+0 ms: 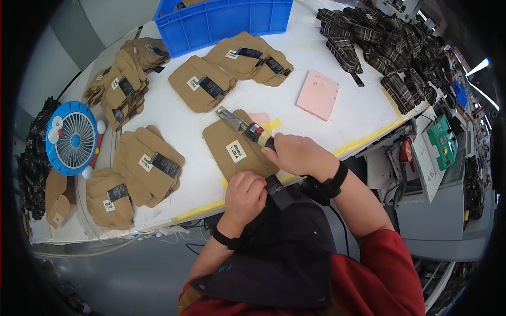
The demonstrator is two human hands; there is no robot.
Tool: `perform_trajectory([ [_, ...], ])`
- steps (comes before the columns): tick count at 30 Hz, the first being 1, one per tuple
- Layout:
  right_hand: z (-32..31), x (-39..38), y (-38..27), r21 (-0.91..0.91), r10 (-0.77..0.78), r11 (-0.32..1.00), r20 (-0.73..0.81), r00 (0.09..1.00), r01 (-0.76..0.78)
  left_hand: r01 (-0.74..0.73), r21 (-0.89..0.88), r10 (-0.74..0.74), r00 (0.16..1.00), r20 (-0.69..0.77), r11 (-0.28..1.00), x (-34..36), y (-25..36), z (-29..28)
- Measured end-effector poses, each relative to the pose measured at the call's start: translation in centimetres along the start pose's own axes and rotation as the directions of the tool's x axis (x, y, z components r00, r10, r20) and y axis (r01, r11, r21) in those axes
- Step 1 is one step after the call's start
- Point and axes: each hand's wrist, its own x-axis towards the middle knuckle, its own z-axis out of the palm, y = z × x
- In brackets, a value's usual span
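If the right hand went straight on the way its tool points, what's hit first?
Likely the tan stack with the white label, up and to the left: the tool in the right hand would get there tip first. Its height is unclear, so it might pass above.

A white table (369, 121) fills the middle of the frame, its near edge bordered with yellow tape (363, 141) and bent by the wide lens. Pale wall panels (45, 73) stand at the upper left, beside a greyer upright panel (76, 34). Smooth grey floor (137, 268) spreads across the lower left. At the right, a grey cabinet-like unit (429, 216) stands beside the table. Bright white strip lights (478, 67) slant against a dark background at the upper right.
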Motion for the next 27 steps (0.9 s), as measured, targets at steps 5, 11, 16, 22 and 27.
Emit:
perform_trajectory([
  [5,-1.7,-5.4,-0.4,-0.037,0.082,0.996,0.115,0.990,-0.078,0.007,0.020,-0.007,1.000,0.010,1.000,-0.2,0.0,0.0],
  [11,-1.2,-3.8,0.1,-0.037,0.014,0.999,0.034,0.999,-0.013,0.001,0.007,-0.001,1.000,0.010,1.000,-0.2,-0.1,0.2],
  [16,1.1,-4.6,-0.6,0.007,-0.030,0.999,-0.160,0.987,0.032,0.020,0.003,-0.020,1.000,-0.014,1.000,0.1,0.1,0.1],
  [22,0.7,-10.0,-1.2,0.017,-0.008,1.000,-0.093,0.996,0.010,0.030,0.002,-0.030,1.000,-0.001,1.000,-0.2,0.1,-0.3],
  [27,-0.2,-7.4,-1.7,0.016,0.003,1.000,-0.083,0.997,-0.001,0.022,0.012,-0.022,1.000,-0.018,1.000,-0.3,0.1,0.0],
])
